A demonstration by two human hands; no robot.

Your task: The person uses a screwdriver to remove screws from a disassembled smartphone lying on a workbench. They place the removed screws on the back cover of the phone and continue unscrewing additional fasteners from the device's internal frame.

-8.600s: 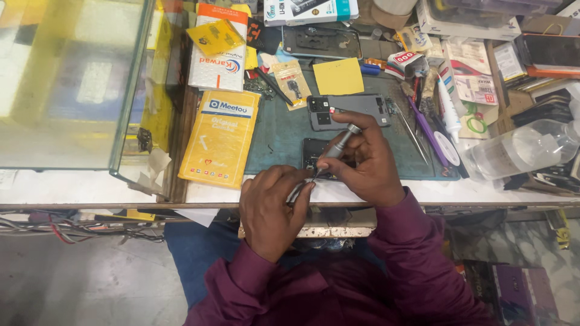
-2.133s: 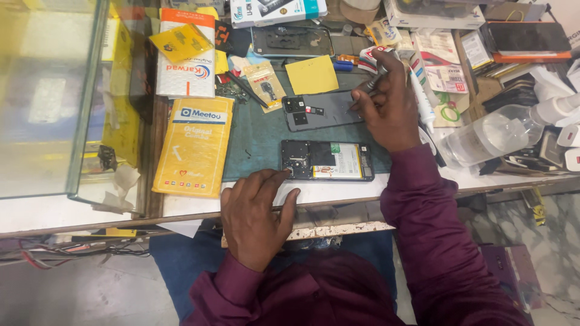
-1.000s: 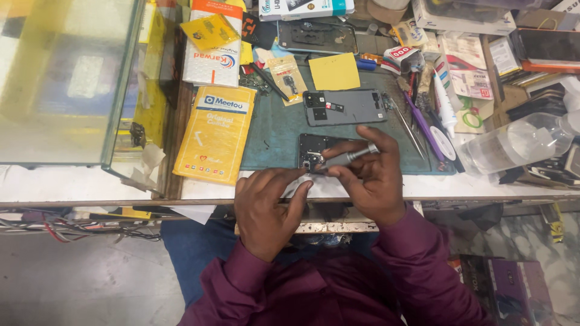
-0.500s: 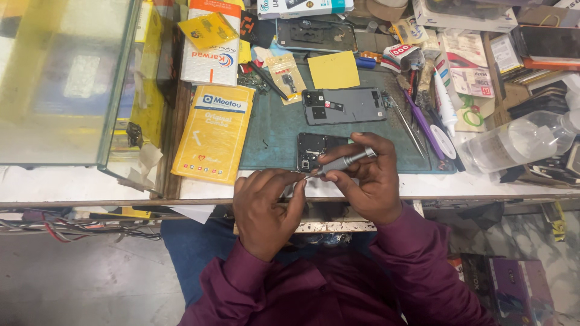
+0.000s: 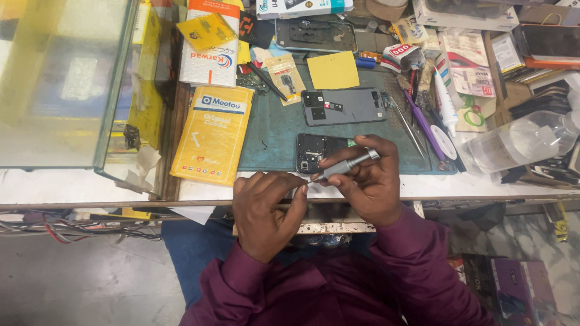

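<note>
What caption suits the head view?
Right hand holds a grey screwdriver over an opened phone on a green mat; left hand at its tip.

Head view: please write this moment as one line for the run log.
right hand: holds grey screwdriver | left hand: fingertips at its tip | opened phone: on green mat under the hands | back cover: apart, behind
</note>
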